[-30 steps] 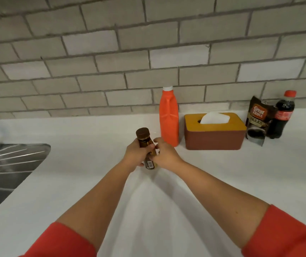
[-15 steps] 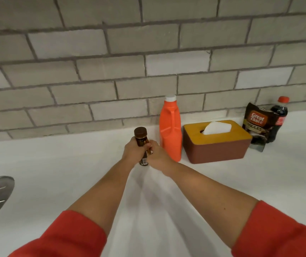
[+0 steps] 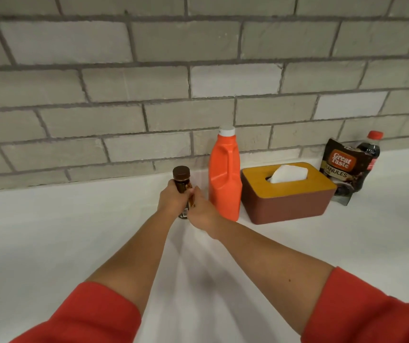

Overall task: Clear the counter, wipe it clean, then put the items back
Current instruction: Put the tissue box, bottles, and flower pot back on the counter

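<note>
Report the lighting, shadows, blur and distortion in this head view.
Head view: soft even light; faint forearm shadows fan across the white counter; wide-angle bowing bends the brick wall courses; both hands on the small brown bottle slightly soft; coffee pouch label legible.

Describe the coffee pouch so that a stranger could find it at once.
Follow the grey brick wall to the right end of the white counter. The dark brown foil coffee pouch stands there between the brown tissue box with the yellow lid and the red-capped dark cola bottle. Only it is soft packaging.
</note>
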Tool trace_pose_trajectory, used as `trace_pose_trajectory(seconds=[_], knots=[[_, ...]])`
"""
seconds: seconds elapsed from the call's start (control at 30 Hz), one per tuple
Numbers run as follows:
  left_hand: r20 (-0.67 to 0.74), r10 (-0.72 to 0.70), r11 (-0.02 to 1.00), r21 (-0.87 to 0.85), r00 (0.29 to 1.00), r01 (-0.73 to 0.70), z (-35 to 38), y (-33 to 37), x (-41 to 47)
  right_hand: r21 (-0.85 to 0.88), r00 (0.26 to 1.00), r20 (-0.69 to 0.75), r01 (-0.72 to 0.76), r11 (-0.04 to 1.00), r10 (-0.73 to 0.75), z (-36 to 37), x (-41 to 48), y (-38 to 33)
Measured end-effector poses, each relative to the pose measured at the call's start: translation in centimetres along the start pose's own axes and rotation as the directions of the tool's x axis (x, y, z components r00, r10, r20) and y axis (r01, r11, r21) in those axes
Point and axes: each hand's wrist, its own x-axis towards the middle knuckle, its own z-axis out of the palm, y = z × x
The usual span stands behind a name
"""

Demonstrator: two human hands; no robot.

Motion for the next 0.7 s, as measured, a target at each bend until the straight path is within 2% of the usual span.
trace_pose_trajectory(seconds=[0.2, 0.27, 0.37, 0.43, 0.53, 0.7], knots=[[-0.002, -0.014, 1.000, -0.025, 1.000, 0.014, 0.4, 0.0, 0.2, 0.012, 0.998, 0.062, 0.016, 1.000, -0.017, -0.4, -0.6, 0.9], [0.017, -0.040, 0.998, -0.058, 0.999, 0.041, 0.2, -0.1, 0.1, -0.009, 0.991, 0.135, -0.002, 1.000, 0.003, -0.7, -1.0, 1.4], [0.023, -0.093, 0.992, -0.081, 0.995, 0.094, 0.2, -0.6, -0.3, -0.039, 0.947, 0.301, -0.101, 0.994, 0.108, -1.7, -2.3, 2.1], [-0.078, -0.111, 0.991, -0.082, 0.991, 0.105, 0.3, -0.6, -0.9, -0.077, 0.929, 0.344, -0.120, 0.990, 0.139, -2.5, -3.2, 2.6], [-0.250, -0.144, 0.978, -0.183, 0.957, 0.099, 0.5, -0.1, -2.2, -0.080, 0.931, 0.336, -0.126, 0.989, 0.145, -3.6, -4.3, 3.4], [-0.381, -0.042, 0.939, -0.331, 0.924, -0.093, 1.7, 1.0, -5.2, -0.053, 0.927, 0.336, -0.155, 0.986, 0.164, -5.4, -6.9, 4.8]])
